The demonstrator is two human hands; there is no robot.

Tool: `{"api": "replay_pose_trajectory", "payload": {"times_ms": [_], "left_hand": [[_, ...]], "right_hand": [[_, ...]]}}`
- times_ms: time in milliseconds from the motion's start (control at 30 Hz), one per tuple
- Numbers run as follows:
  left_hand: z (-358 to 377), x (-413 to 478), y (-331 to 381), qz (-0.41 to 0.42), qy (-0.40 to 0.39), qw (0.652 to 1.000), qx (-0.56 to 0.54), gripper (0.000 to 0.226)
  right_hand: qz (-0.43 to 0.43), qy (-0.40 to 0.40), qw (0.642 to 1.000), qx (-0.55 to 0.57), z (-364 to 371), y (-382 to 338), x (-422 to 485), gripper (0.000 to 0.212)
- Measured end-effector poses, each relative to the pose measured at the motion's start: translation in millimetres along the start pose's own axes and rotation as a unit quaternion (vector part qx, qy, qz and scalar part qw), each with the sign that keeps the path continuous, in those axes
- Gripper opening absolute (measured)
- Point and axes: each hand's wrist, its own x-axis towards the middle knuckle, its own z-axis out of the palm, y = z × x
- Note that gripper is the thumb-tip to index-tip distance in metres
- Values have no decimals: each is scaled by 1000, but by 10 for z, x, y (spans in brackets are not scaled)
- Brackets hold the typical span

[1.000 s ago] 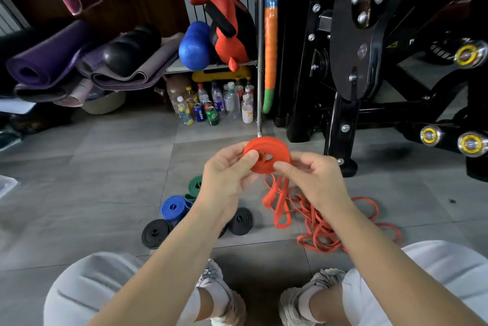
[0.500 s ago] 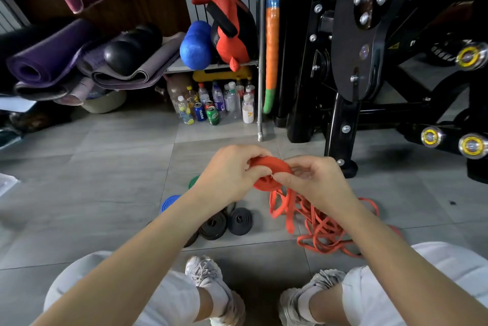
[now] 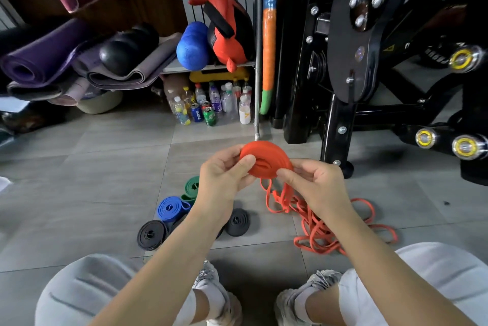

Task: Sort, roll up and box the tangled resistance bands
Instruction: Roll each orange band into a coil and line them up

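Observation:
I hold a partly rolled orange resistance band [image 3: 266,158] in front of me above the floor. My left hand [image 3: 224,175] pinches the coil's left side with thumb on its face. My right hand [image 3: 314,188] grips its lower right edge. The band's loose tail hangs down into a tangled orange heap [image 3: 332,228] on the tiles. Rolled bands lie on the floor under my left forearm: a green roll [image 3: 191,187], a blue roll [image 3: 170,208] and black rolls [image 3: 151,234], [image 3: 237,221]. No box is in view.
A black weight machine [image 3: 369,61] stands at the right. Bottles and cans [image 3: 208,106] sit under a shelf ahead, beside a metal pole [image 3: 257,61]. Rolled yoga mats [image 3: 52,61] pile at the left. My knees and shoes [image 3: 214,296] fill the bottom.
The coil was tipped flat between my hands half a second ago; now it faces me again, slightly larger. My hands have turned around it while the tail shortened a little.

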Motion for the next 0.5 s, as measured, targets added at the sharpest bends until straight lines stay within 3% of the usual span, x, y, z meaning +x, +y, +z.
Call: {"api": "replay_pose_trajectory", "payload": {"times_ms": [100, 367, 433, 500], "left_hand": [[39, 9, -2, -6, -20, 996, -91, 23], [191, 16, -79, -68, -31, 968, -240, 30], [172, 5, -118, -95, -30, 973, -208, 22], [118, 9, -89, -72, -26, 995, -57, 16]], "right_hand": [[-40, 16, 999, -18, -14, -56, 40, 29], [-43, 14, 999, 4, -8, 4, 94, 22], [-43, 4, 998, -45, -42, 32, 68, 21], [-35, -5, 994, -103, -92, 39, 56, 18]]}}
